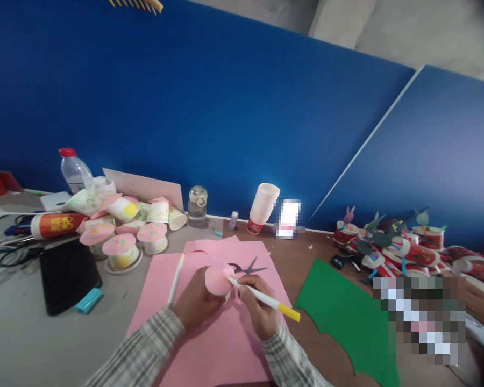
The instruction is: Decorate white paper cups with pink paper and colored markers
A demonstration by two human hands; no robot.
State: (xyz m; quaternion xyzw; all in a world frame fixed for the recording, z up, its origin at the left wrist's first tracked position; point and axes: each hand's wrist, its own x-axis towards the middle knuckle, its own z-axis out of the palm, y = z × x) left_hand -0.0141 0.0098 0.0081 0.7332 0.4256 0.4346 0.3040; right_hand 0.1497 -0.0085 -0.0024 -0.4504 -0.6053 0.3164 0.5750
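Observation:
My left hand (199, 302) is wrapped round a paper cup topped with a pink paper disc (218, 281). In my right hand (260, 306) is a white marker (264, 298) with a yellow end, its tip touching or very near the disc's right side. Both hands are above pink paper sheets (226, 355). Black scissors (250, 269) lie open on the pink paper just beyond my right hand. Another white marker (176, 279) with a pale yellow end rests on the paper left of my left hand.
Pink-topped cups (120, 250) and a black tablet (70, 277) sit at left. A glass bottle (197, 207) and a stack of cups (263, 207) stand at the back. Green paper (347, 317) and red cup figures (415, 250) lie right.

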